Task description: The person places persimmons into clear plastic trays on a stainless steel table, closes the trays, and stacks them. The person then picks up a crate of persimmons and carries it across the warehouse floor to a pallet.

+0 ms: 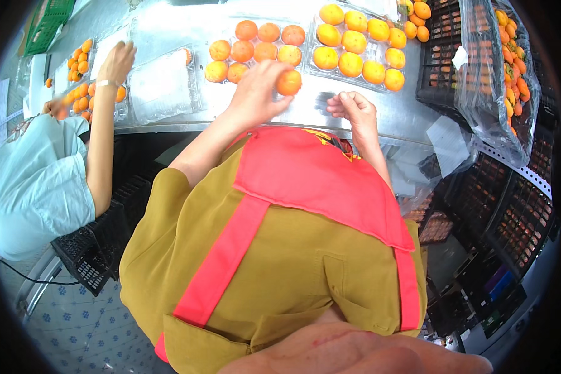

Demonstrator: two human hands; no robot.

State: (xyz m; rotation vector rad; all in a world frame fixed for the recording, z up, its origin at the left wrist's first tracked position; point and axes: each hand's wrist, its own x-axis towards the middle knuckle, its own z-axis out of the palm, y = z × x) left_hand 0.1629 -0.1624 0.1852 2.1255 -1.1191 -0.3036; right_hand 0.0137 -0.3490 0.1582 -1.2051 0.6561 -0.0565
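My left hand (260,91) holds an orange persimmon (288,82) between thumb and fingers, over the near edge of a clear plastic tray. Rows of orange persimmons (242,50) fill much of that tray. My right hand (351,105) is held above the metal table (308,108) near its front edge, fingers loosely curled, with no fruit visible in it. Beyond it lies a second clear plastic tray (314,69) with rows of yellow-orange persimmons (350,64). What lies under my left palm is hidden.
A co-worker (42,173) stands at the left, arms over trays of small orange fruit (80,61). Between us sits a clear plastic container (161,89). At the right, a black crate (442,70) stands beside a plastic-lined crate of orange fruit (512,70). More black crates (519,219) stand lower right.
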